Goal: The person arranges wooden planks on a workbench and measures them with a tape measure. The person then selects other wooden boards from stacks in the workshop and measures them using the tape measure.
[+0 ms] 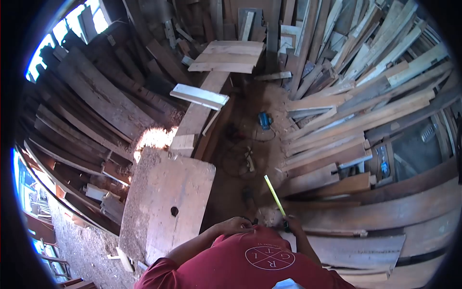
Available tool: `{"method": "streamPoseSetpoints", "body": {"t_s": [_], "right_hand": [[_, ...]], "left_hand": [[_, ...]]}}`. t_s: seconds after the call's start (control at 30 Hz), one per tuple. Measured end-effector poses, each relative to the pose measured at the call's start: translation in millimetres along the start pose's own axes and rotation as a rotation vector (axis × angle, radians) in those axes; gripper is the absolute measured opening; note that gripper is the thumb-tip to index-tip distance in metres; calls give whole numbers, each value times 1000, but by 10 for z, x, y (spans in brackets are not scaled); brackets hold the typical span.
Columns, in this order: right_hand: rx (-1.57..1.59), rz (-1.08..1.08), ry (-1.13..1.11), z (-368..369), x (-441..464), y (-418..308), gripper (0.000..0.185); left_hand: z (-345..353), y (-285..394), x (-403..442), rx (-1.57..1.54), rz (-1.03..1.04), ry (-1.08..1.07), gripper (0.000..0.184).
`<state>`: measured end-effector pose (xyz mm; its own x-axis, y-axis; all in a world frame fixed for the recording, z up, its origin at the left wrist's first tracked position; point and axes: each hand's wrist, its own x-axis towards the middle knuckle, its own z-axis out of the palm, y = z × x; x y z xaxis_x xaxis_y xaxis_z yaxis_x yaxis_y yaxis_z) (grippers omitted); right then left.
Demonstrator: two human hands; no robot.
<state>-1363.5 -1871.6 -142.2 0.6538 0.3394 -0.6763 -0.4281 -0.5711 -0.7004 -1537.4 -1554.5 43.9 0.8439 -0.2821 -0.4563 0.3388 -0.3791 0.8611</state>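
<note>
My right hand [293, 224] is closed on a tape measure, whose dark case is mostly hidden by the fingers. Its yellow blade [275, 195] sticks out forward and a little to the left, over the dark floor. My left hand [237, 225] rests against the front of the red shirt [231, 255], fingers apart and pointing right, with nothing visible in it. To its left lies a wide wooden board [166, 202] with a dark hole.
Planks are stacked along the left [96, 91] and right [356, 125]. Ahead, a long bench [199, 118] carries a white-faced piece [199, 96] and a wide panel [226, 56]. A blue power tool [264, 121] and cords lie on the floor.
</note>
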Motion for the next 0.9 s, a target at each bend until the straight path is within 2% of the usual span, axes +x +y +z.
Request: {"method": "streamPoseSetpoints", "body": {"t_s": [0.03, 0.1, 0.17, 0.2, 0.27, 0.3, 0.33, 0.37, 0.4, 0.47, 0.5, 0.57, 0.6, 0.67, 0.7, 0.77, 0.8, 0.87, 0.9], "right_hand": [[-114, -68, -15, 28, 232, -18, 33], [-133, -127, 3, 22, 492, -148, 34], [-206, -209, -42, -88, 734, -481, 32], [-213, -203, -41, -161, 780, -621, 32], [-104, -95, -6, -348, 905, -946, 29], [-9, -73, -27, -449, 905, -1202, 28], [123, 107, -66, -549, 813, -1545, 26], [201, 153, -78, -621, 821, -1732, 25], [277, 187, -86, -687, 906, -1884, 24], [281, 222, -117, -763, 1085, -2058, 23], [283, 253, -146, -806, 1161, -2147, 22], [297, 362, -220, -905, 1169, -2551, 22], [325, 456, -286, -967, 1235, -2744, 23], [290, 474, -323, -1137, 1493, -3120, 27], [192, 414, -373, -1255, 1541, -3532, 27], [1, 365, -530, -1493, 1857, -4324, 25], [-59, 351, -506, -1614, 2130, -4508, 20], [-176, 156, -529, -1749, 2596, -4918, 20], [-199, 152, -552, -1811, 2756, -5143, 20]], "left_hand": [[-222, 47, 171, -55, -2, -22, 41], [-659, 69, 438, -108, 7, -40, 42], [-1088, 21, 611, -198, -11, 186, 45], [-1231, -47, 666, -207, -9, 184, 45], [-1456, -285, 761, -382, -145, 591, 46], [-1446, -628, 831, -393, -159, 584, 46], [-1351, -1114, 884, -174, -302, 715, 47], [-1344, -1380, 875, 58, -439, 833, 48], [-1523, -1177, 780, 56, -451, 828, 48], [-1833, -716, 558, -315, -680, 394, 47], [-1940, -689, 489, -330, -689, 393, 47], [-2092, -653, 407, -592, -416, 391, 34], [-2177, -477, 446, -614, -422, 402, 34], [-2444, -126, 561, -1352, -111, 672, 20], [-2569, 29, 628, -1373, -112, 700, 20], [-2831, 249, 831, -1504, 75, 763, 16], [-2891, 290, 955, -1521, 87, 797, 16], [-3023, 321, 1244, -1439, -120, 759, 19], [-3006, 243, 1356, -1136, -297, 776, 19]]}}
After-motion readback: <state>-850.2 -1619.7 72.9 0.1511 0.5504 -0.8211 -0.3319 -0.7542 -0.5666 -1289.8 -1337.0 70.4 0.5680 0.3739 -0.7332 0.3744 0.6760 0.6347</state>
